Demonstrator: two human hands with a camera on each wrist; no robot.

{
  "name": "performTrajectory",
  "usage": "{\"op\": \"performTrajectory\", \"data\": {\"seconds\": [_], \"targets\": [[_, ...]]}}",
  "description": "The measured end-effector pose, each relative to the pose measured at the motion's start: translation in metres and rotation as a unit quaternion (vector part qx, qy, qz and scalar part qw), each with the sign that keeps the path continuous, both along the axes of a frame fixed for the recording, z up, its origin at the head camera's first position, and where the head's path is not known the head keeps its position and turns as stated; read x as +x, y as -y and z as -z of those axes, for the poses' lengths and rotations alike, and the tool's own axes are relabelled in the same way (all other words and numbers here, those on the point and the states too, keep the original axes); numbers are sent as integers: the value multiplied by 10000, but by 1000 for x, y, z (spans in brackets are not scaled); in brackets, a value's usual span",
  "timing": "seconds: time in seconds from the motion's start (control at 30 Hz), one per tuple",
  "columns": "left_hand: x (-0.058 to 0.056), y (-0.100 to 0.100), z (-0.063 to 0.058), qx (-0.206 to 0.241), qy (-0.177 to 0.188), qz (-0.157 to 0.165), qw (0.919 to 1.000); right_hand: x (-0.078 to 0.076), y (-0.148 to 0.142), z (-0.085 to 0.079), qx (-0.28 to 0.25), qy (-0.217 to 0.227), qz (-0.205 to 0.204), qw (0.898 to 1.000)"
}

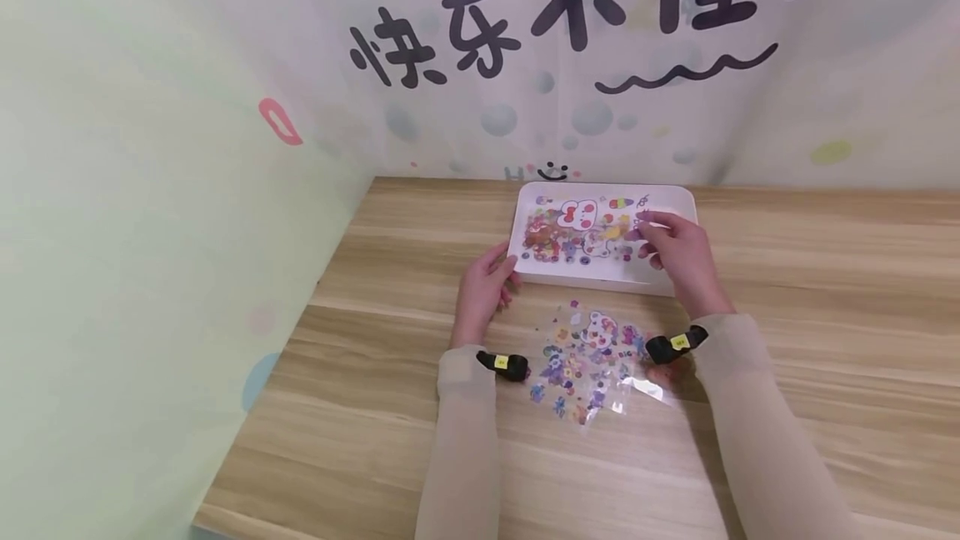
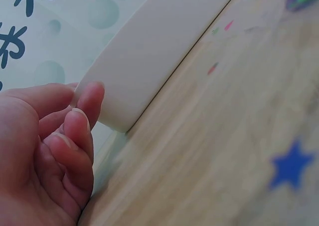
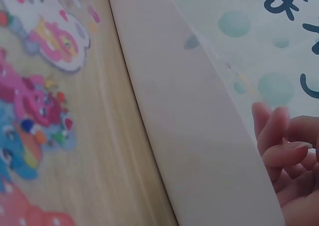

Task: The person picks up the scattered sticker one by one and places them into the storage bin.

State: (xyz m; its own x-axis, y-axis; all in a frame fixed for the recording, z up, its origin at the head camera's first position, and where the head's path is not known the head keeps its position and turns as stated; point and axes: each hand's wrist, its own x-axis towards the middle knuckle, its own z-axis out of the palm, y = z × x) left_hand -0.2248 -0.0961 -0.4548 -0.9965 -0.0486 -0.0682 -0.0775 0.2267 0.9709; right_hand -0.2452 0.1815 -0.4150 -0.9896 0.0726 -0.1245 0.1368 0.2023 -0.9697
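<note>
A shallow white tray [image 1: 600,280] lies at the back of the table with clear sticker sheets [image 1: 577,216] in it, printed with a bunny face and small colourful figures. My left hand [image 1: 483,290] grips the tray's front left corner between thumb and fingers; the left wrist view shows these fingers [image 2: 79,121] at the tray wall [image 2: 144,51]. Over the tray's right half, my right hand [image 1: 678,252] pinches the right edge of a clear sheet with thumb and fingertips. In the right wrist view, the fingertips [image 3: 271,118] show just past the tray rim, beside a see-through edge.
More clear sticker sheets [image 1: 592,357] lie loosely overlapped on the wooden table [image 1: 390,373] between my forearms, some catching glare. A printed fabric backdrop [image 1: 480,48] stands right behind the tray, and another pale sheet wall [image 1: 135,232] runs along the table's left edge.
</note>
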Motion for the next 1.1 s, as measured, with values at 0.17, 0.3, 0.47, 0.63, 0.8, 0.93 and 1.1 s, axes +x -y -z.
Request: {"op": "performTrajectory", "data": {"seconds": [0.17, 0.3, 0.47, 0.63, 0.8, 0.93, 1.1], "targets": [[1, 1, 0, -2, 85, -23, 10000, -1, 3, 1, 238, 182, -156, 9994], [2, 1, -1, 36, 118, -23, 9999, -2, 4, 3, 326, 203, -296, 9988], [1, 0, -2, 45, 102, -18, 9999, -3, 3, 3, 503, 207, -468, 9974], [0, 0, -2, 24, 37, -49, 10000, -5, 2, 6, 408, 362, -431, 9976], [-1, 0, -2, 9, -76, -40, 10000, -3, 2, 3, 523, 455, -658, 9954], [-1, 0, 0, 4, -78, -54, 10000, -3, 3, 1, 510, 463, -809, 9943], [-1, -1, 0, 0, -35, -69, 10000, -2, 3, 0, 473, 594, -769, 9941]]}}
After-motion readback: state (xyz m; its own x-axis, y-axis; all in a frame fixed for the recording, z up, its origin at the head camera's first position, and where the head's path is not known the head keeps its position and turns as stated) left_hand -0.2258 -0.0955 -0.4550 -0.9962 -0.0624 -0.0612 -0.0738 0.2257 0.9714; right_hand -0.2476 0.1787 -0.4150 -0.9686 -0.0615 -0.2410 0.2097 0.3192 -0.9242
